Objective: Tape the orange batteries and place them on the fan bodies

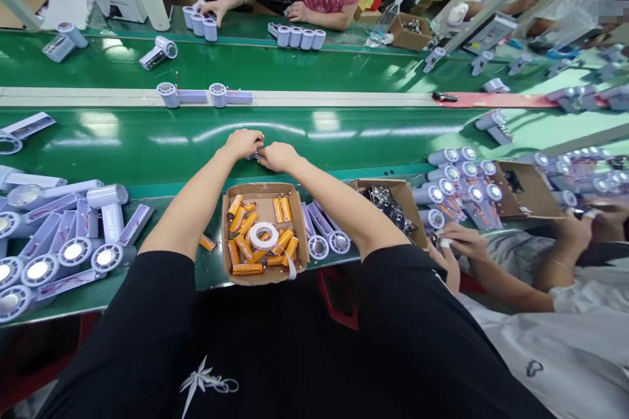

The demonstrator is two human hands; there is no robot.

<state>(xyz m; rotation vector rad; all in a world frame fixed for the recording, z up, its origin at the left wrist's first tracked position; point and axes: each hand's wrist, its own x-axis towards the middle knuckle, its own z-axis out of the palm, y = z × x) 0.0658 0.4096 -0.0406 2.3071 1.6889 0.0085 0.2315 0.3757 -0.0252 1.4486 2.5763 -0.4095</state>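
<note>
Lilac and mostly hidden, a small plastic-looking piece [256, 154] sits between the nearly closed fingertips of your left hand [244, 143] and right hand [280, 156], beyond the brown cardboard box [260, 280] at the near edge of the green desk [354, 150]. You seem mid-way through close two-handed fingertip work; the next move likely calls for a steady pinch.

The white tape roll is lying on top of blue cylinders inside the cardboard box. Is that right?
Not quite: the cylinders are orange, not blue. The head view shows the white tape roll lying on top of orange cylinders inside the cardboard box.
</note>
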